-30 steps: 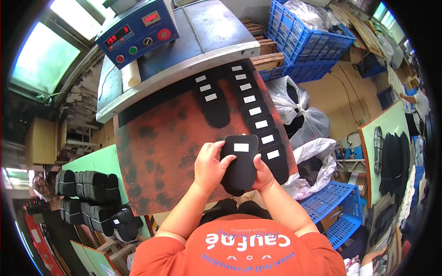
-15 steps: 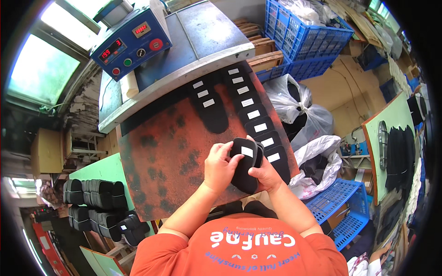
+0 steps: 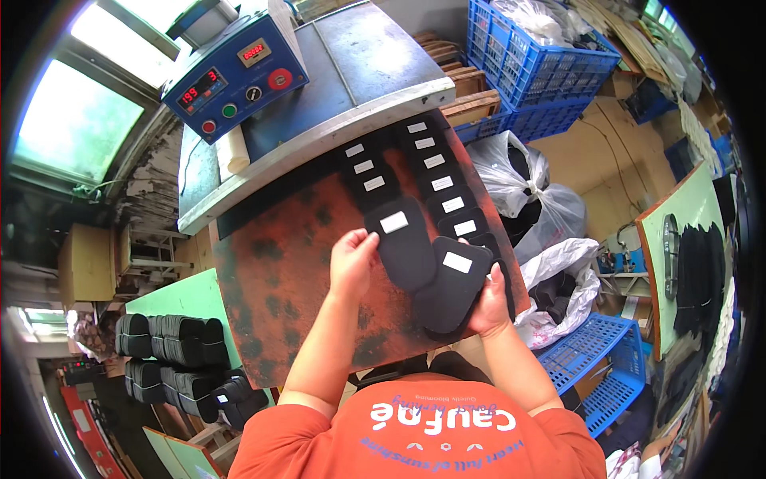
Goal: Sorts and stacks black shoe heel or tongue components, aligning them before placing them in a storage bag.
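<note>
My left hand [image 3: 351,262] pinches one black insole [image 3: 407,259] with a white label by its left edge, low over the reddish board [image 3: 271,231]. Its lower end overlaps another labelled black insole [image 3: 448,302], the top one in my right hand [image 3: 491,305]. That hand grips it along the right side, thumb on top; how many lie under it is hard to see. Beyond, overlapping black insoles [image 3: 444,194] form a column along the board's right side. A shorter column of insoles [image 3: 387,194] lies left of it, just past my left hand's insole.
A blue control box [image 3: 239,88] stands on a metal-edged machine [image 3: 351,104] at the far side. To the right are stuffed plastic bags [image 3: 550,215], blue crates [image 3: 527,72] and a blue plastic rack [image 3: 582,343]. Bundled insoles [image 3: 183,339] sit on a green board at left.
My left hand has drawn one insole away from the stack, moving left with it. My right hand has shifted slightly right, still holding its insole. The view has tilted a little.
</note>
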`<state>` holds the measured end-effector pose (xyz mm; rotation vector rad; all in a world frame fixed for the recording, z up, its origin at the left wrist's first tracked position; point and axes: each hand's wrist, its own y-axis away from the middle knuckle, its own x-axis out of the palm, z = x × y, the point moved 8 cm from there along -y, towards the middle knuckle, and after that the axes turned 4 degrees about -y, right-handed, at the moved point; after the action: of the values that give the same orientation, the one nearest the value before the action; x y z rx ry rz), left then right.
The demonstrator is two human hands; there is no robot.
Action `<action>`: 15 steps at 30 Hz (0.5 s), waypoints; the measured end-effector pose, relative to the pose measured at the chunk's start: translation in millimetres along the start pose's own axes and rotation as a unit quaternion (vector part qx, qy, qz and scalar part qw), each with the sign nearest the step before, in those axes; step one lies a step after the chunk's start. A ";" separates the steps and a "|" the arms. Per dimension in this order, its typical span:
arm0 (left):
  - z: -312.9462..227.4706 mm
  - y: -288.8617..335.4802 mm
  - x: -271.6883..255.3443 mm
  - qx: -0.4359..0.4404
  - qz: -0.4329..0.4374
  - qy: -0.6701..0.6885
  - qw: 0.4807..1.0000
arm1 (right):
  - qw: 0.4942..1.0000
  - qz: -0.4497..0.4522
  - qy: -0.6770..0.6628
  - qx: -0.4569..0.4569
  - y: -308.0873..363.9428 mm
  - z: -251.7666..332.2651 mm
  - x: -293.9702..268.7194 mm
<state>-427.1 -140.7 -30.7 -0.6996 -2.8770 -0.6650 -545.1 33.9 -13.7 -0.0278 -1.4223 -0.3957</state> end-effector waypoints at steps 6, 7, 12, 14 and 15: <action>1.0 -49.3 -21.4 0.027 -0.074 -0.159 0.984 | 0.998 -0.032 -0.051 0.018 8.8 4.6 -0.2; 4.1 -50.4 -21.2 0.025 -0.073 -0.158 0.984 | 0.998 -0.034 -0.051 0.017 8.5 4.0 -0.7; -33.3 -2.1 13.9 0.215 -0.075 -0.388 0.893 | 0.999 -0.031 0.041 0.015 5.1 1.8 -2.8; -20.8 30.4 41.7 0.110 0.075 -0.272 0.953 | 0.996 -0.040 0.074 0.022 4.0 -3.5 -7.3; -9.5 37.0 47.6 0.061 0.123 -0.217 0.966 | 0.996 -0.039 0.074 0.024 3.2 -3.5 -6.5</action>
<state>-452.4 -95.7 1.9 -1.3001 -3.0889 -0.3297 -541.4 37.6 -19.8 0.0937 -1.2895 -0.4197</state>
